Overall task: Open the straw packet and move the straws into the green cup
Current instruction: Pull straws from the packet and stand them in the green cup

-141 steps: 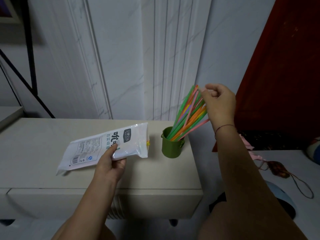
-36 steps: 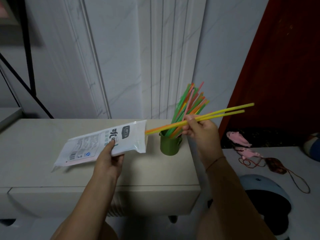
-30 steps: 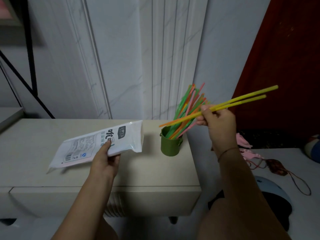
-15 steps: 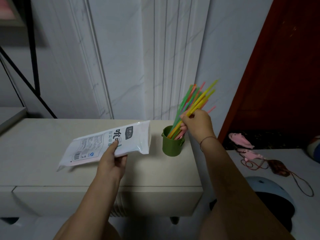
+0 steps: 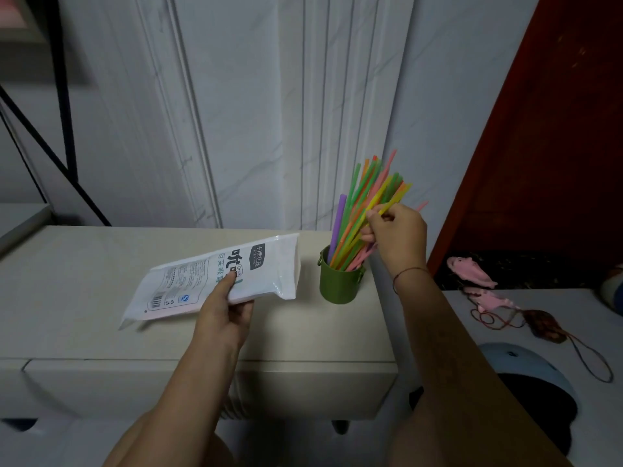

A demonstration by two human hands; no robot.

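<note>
The right hand (image 5: 396,237) is closed around the upper part of the straws (image 5: 362,214), its fingertips pinching a yellow one near the top of the bundle. The left hand (image 5: 224,315) grips the straw packet (image 5: 215,274) from below, thumb pressed on the printed face, holding it tilted with its open end raised toward 3 o'clock. The straws stand bunched in the green cup (image 5: 338,281), fanning up toward 1 o'clock in green, orange, pink, yellow and one purple. The cup sits upright near the right edge of the pale cabinet top (image 5: 84,281), just beside the packet's open end and not touching it. A thin red string (image 5: 409,273) circles the right wrist. Behind the cabinet at 12 o'clock is a white marbled wall panel (image 5: 236,112). At 3 o'clock, on a lower white surface, lie pink trinkets (image 5: 472,269) and a dark corded pendant (image 5: 544,326), with a blue helmet (image 5: 526,375) at 4 o'clock.
</note>
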